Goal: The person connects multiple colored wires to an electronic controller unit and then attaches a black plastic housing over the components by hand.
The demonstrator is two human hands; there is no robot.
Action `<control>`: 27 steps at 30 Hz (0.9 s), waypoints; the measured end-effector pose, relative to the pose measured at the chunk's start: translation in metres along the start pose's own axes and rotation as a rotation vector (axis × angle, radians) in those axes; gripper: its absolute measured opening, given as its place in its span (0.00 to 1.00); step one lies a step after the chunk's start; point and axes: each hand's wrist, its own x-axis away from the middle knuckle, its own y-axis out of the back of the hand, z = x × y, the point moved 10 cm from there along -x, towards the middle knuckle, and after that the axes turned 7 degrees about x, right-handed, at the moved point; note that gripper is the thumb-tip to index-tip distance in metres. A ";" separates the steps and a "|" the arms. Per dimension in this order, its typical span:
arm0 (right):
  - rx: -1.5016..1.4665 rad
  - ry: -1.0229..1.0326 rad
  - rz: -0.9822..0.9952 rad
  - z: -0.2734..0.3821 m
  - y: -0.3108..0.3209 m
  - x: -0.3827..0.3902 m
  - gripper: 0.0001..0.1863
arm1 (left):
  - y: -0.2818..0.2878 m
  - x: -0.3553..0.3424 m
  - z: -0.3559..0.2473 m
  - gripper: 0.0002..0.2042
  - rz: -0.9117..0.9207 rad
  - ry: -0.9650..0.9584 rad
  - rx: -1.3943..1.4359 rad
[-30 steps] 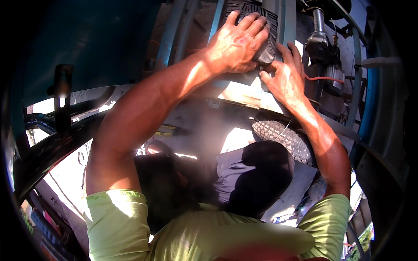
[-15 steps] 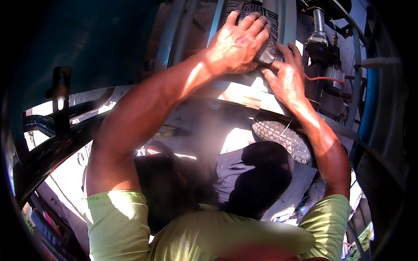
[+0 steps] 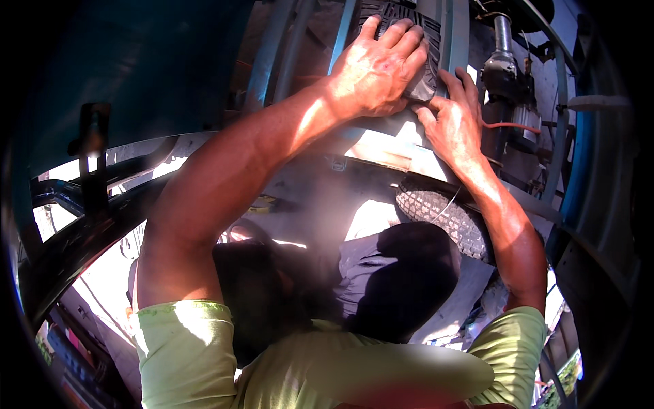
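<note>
Across a black rubber piece with tyre-like tread [image 3: 432, 34], my left hand [image 3: 381, 71] lies palm down, its fingers bent over the top and gripping it. The piece sits between pale blue metal bars, and its lower end shows below my fingers. At that end is my right hand [image 3: 455, 126], thumb and index finger closed together on the rubber's edge. Its other fingers reach up along the blue bar [image 3: 458, 34] on the right. What lies beneath the rubber piece is hidden by my hands.
A knobbly tyre [image 3: 443, 215] is below the frame's crosspiece [image 3: 381, 151]. A cylindrical metal part [image 3: 503, 48] and an orange-red wire [image 3: 514, 125] are right of my hands. A dark blue panel [image 3: 136, 68] fills the upper left, above a black tube [image 3: 82, 242].
The view has shifted slightly, so the frame and hands appear a little farther right. Both hands keep their place on the rubber piece.
</note>
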 end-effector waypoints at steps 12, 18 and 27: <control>-0.051 0.037 0.042 -0.003 0.005 0.003 0.10 | -0.005 -0.002 0.001 0.39 0.068 0.006 0.005; -0.101 0.080 0.011 -0.008 0.008 0.002 0.08 | -0.005 -0.003 0.000 0.39 0.104 -0.004 0.016; -0.100 0.057 0.036 -0.007 0.007 0.002 0.07 | -0.005 -0.002 0.002 0.39 0.133 0.001 0.020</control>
